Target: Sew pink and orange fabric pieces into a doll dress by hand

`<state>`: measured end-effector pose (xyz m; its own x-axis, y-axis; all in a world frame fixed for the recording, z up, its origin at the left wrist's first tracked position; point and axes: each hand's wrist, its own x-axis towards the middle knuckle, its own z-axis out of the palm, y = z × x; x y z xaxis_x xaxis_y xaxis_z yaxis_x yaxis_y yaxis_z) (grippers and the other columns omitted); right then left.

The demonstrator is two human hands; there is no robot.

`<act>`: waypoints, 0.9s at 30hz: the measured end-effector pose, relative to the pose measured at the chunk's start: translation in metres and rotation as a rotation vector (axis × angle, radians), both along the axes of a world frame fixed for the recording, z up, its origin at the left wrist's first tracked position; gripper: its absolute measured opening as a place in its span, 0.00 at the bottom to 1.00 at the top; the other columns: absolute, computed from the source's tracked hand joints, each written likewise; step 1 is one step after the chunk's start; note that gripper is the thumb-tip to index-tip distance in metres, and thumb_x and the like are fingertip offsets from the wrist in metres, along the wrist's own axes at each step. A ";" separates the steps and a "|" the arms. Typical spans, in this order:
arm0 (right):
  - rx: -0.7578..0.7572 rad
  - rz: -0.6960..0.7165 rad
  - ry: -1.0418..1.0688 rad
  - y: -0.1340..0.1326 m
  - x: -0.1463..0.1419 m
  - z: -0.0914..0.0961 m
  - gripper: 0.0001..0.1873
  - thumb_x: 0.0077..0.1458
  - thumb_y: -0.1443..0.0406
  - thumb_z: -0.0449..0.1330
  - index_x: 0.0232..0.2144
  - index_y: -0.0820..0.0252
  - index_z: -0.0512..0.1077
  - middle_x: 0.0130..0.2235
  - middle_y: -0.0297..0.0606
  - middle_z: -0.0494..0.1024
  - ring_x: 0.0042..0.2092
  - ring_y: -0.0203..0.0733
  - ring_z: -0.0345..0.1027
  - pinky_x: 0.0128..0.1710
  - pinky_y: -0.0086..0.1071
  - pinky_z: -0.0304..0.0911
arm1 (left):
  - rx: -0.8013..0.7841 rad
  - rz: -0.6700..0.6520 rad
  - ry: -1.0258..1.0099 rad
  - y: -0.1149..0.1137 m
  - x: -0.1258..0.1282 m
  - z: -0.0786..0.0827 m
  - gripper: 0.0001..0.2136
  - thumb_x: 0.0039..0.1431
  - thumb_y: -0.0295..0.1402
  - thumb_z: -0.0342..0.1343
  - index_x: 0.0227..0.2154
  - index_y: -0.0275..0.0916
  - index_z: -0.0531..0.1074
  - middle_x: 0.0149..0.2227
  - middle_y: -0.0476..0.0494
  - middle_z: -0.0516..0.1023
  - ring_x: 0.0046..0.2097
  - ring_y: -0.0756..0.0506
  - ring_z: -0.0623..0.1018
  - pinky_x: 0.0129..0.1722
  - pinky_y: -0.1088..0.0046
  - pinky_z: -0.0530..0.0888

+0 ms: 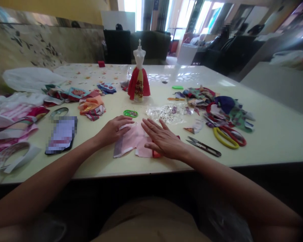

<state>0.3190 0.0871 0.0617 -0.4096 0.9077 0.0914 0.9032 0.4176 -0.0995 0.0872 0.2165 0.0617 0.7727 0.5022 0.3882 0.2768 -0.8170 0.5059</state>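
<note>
Pale pink fabric (129, 143) lies on the table in front of me, with a slit at its near edge. My left hand (114, 129) rests at its upper left, fingers curved and a little apart, thumb over the cloth. Flat across the right side of the cloth, my right hand (161, 137) has its fingers stretched out. A bit of red material (156, 154) shows from under that hand. Just beyond the cloth sits a green pincushion-like case (130, 113). Beyond it a small white dress form (139, 55) stands upright in a red skirt (143, 82) with a patterned front panel.
To the right lie thread snips (204, 146), yellow-and-red handled scissors (226, 138) and a heap of fabric scraps (222, 104). A clear bag of small beads (166, 112) lies mid-table. On the left are a phone (62, 134), a tape roll (11, 156) and orange cloth (92, 105).
</note>
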 end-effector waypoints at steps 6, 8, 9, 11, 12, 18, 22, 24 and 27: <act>-0.097 -0.056 -0.024 0.020 -0.006 -0.025 0.40 0.67 0.44 0.42 0.71 0.58 0.45 0.73 0.47 0.42 0.73 0.53 0.29 0.70 0.57 0.31 | -0.034 0.066 -0.106 0.003 0.004 -0.006 0.13 0.65 0.35 0.53 0.48 0.40 0.77 0.53 0.37 0.77 0.56 0.41 0.76 0.59 0.57 0.71; -0.107 -0.058 0.025 0.022 -0.003 -0.014 0.36 0.69 0.48 0.42 0.71 0.56 0.45 0.73 0.45 0.41 0.73 0.51 0.29 0.70 0.57 0.32 | -0.039 0.077 -0.112 0.003 0.000 -0.006 0.13 0.65 0.35 0.53 0.48 0.40 0.77 0.51 0.38 0.78 0.54 0.41 0.76 0.57 0.58 0.71; -0.084 -0.064 0.072 0.024 -0.002 -0.005 0.34 0.69 0.50 0.43 0.71 0.55 0.47 0.73 0.44 0.43 0.73 0.51 0.30 0.69 0.57 0.32 | -0.043 0.080 -0.108 0.003 -0.002 -0.004 0.13 0.65 0.35 0.53 0.47 0.39 0.77 0.49 0.38 0.79 0.52 0.41 0.77 0.55 0.59 0.72; 0.036 -0.056 0.206 0.027 -0.002 0.015 0.28 0.70 0.54 0.46 0.67 0.56 0.57 0.70 0.45 0.56 0.72 0.52 0.39 0.69 0.57 0.35 | -0.054 0.069 -0.088 0.001 -0.008 0.001 0.11 0.64 0.36 0.55 0.44 0.38 0.78 0.45 0.39 0.80 0.47 0.42 0.78 0.50 0.61 0.73; 0.085 -0.032 0.287 0.029 -0.002 0.024 0.23 0.69 0.56 0.48 0.60 0.57 0.66 0.63 0.45 0.68 0.69 0.52 0.50 0.68 0.55 0.41 | -0.058 0.052 -0.074 0.000 -0.011 0.003 0.10 0.64 0.35 0.55 0.42 0.38 0.78 0.42 0.40 0.80 0.46 0.43 0.78 0.49 0.63 0.73; -0.076 0.235 0.582 0.032 -0.018 0.033 0.08 0.63 0.68 0.55 0.34 0.60 0.74 0.36 0.39 0.77 0.38 0.38 0.70 0.40 0.32 0.65 | -0.125 -0.072 0.029 -0.022 -0.027 0.008 0.05 0.62 0.33 0.58 0.36 0.38 0.77 0.39 0.43 0.77 0.44 0.46 0.76 0.45 0.69 0.72; -0.220 0.326 0.576 0.031 -0.024 0.011 0.08 0.62 0.71 0.55 0.35 0.61 0.75 0.37 0.39 0.76 0.39 0.38 0.68 0.40 0.32 0.64 | -0.229 -0.132 0.096 -0.034 -0.033 0.002 0.05 0.62 0.33 0.58 0.37 0.39 0.78 0.40 0.43 0.76 0.44 0.46 0.75 0.46 0.70 0.72; -0.244 0.329 0.570 0.032 -0.024 0.003 0.08 0.61 0.71 0.55 0.35 0.62 0.75 0.37 0.40 0.75 0.39 0.38 0.68 0.40 0.32 0.64 | -0.245 -0.150 0.103 -0.036 -0.034 -0.001 0.06 0.63 0.33 0.58 0.38 0.39 0.78 0.41 0.42 0.76 0.45 0.46 0.75 0.47 0.69 0.71; -0.243 0.342 0.581 0.032 -0.020 -0.004 0.08 0.61 0.72 0.55 0.35 0.62 0.74 0.37 0.40 0.73 0.39 0.39 0.67 0.40 0.32 0.64 | -0.245 -0.152 0.094 -0.035 -0.031 -0.004 0.06 0.63 0.33 0.58 0.39 0.39 0.79 0.40 0.42 0.76 0.45 0.46 0.74 0.47 0.69 0.71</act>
<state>0.2988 0.1194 0.0581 -0.6213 0.7594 0.1931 0.4984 0.5732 -0.6505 0.0563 0.1811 0.0580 0.8730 0.4478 0.1932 0.2152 -0.7092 0.6713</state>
